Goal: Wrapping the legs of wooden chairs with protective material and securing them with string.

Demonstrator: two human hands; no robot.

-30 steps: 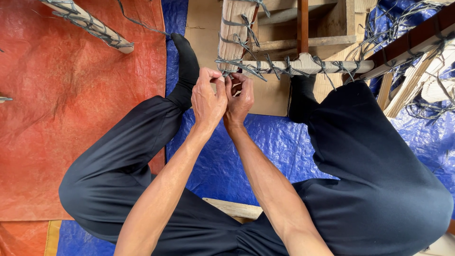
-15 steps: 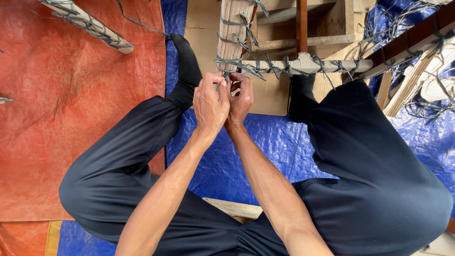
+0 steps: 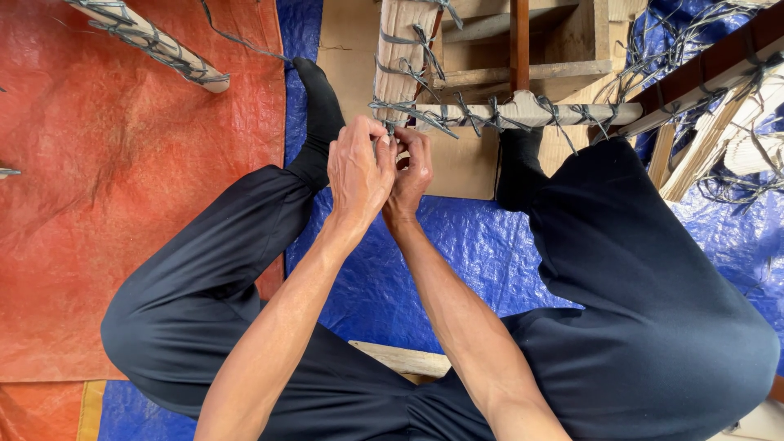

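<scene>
As before, both hands (image 3: 382, 167) stay pinched at the wire-bound pole (image 3: 523, 113).

A grey cord (image 3: 390, 110) is pinched by both hands, left (image 3: 358, 171) and right (image 3: 411, 173), beneath a wrapped rail (image 3: 523, 113).

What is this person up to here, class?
A person sits on the ground, legs apart, over a blue tarp and an orange one. The left hand and right hand are pressed together at a wooden frame, pinching the dark cord lashed around its pale bar. Another cord-wrapped stick lies to the left.
</scene>
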